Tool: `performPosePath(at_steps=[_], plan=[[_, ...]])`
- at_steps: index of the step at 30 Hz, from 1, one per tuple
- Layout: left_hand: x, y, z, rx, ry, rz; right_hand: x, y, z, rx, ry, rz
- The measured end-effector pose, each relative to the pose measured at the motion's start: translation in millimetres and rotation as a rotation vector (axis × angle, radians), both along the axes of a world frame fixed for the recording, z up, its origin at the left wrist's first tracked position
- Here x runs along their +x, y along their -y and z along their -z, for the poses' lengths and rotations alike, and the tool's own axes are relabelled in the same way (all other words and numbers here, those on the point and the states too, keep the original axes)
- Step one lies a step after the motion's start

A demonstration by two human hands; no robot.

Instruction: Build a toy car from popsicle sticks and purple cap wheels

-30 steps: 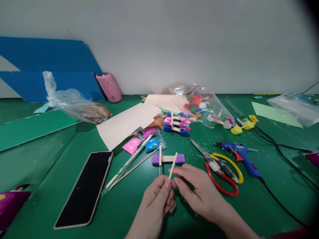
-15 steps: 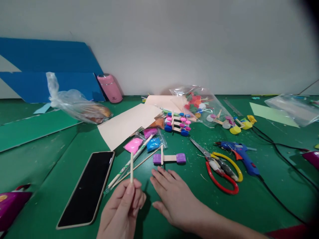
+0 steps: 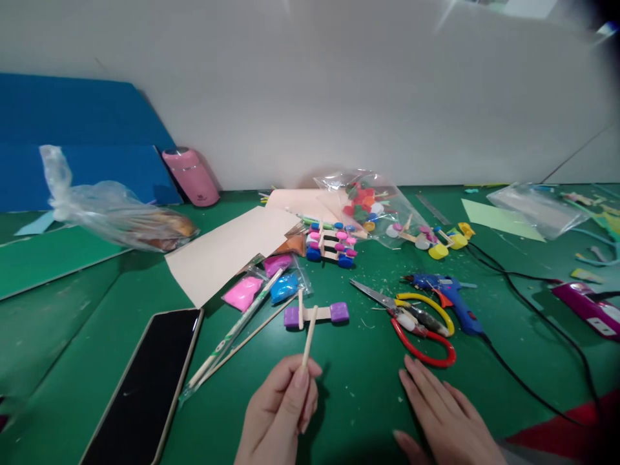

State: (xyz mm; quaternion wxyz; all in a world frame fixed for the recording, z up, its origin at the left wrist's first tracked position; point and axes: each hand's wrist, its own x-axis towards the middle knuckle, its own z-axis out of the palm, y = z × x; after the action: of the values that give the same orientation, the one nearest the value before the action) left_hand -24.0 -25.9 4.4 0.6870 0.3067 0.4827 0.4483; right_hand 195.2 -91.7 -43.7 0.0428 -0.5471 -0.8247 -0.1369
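Note:
Between thumb and fingers, my left hand (image 3: 285,407) pinches a short wooden stick (image 3: 309,342), its tip pointing up in front of a small craft piece. That piece has a wooden crossbar (image 3: 318,314) with a purple clay block (image 3: 340,313) at its right end and another purple block (image 3: 291,317) at its left, plus an upright stick (image 3: 301,310) near the left block. My right hand (image 3: 440,413) hovers over or rests on the green table, fingers stretched out and holding nothing. Just beyond its fingertips lie scissors (image 3: 426,354) with red and yellow handles.
A blue glue gun (image 3: 450,297) with a black cord lies at right. A phone (image 3: 145,387) is at left. Clay packets (image 3: 243,292), a paper sheet (image 3: 217,255), finished craft pieces (image 3: 334,245) and a plastic bag (image 3: 382,200) fill the back. A pink flask (image 3: 191,177) leans against the wall.
My left hand has moved right with the stick, whose tip now overlaps the crossbar in view. My right hand has shifted right, away from the purple piece towards the scissors. The view has turned right.

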Motion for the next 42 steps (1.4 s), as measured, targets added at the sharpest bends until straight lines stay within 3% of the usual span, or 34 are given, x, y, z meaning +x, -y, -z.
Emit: performPosePath(at_steps=[5,12,17,20,26,28,32,36,39,42], plan=[[3,-2,1.2,0.014,-0.007,0.027,10,-17,-14.4,-0.022,-0.152,0.103],[-1,-2,4.6,0.012,-0.041,-0.017,40,-58,-2.4,-0.116,-0.157,0.388],[1,-2,8.5,0.012,-0.030,0.012,61,-74,-12.6,-0.283,-0.172,0.423],[1,-2,9.9,0.024,-0.038,0.032,65,-75,-25.6,-0.407,-0.340,0.462],[10,-2,5.1,0.147,-0.068,0.161,63,-53,-45.2,-0.671,-0.984,0.377],[21,-3,1.7,0.214,0.002,0.228,53,-48,-47.9,-0.588,-0.986,0.389],[42,-6,-2.9,0.246,0.072,0.300,16,-46,-48.1,-0.288,-0.720,0.329],[49,-8,-4.0,0.298,-0.062,0.283,-20,-47,-44.4,-0.204,-0.518,0.222],[43,-10,-5.9,0.308,-0.182,0.242,-28,-45,-46.2,-0.159,-0.573,0.147],[31,-15,-10.2,0.232,-0.148,0.206,-16,-47,-47.2,-0.032,-0.762,0.178]])
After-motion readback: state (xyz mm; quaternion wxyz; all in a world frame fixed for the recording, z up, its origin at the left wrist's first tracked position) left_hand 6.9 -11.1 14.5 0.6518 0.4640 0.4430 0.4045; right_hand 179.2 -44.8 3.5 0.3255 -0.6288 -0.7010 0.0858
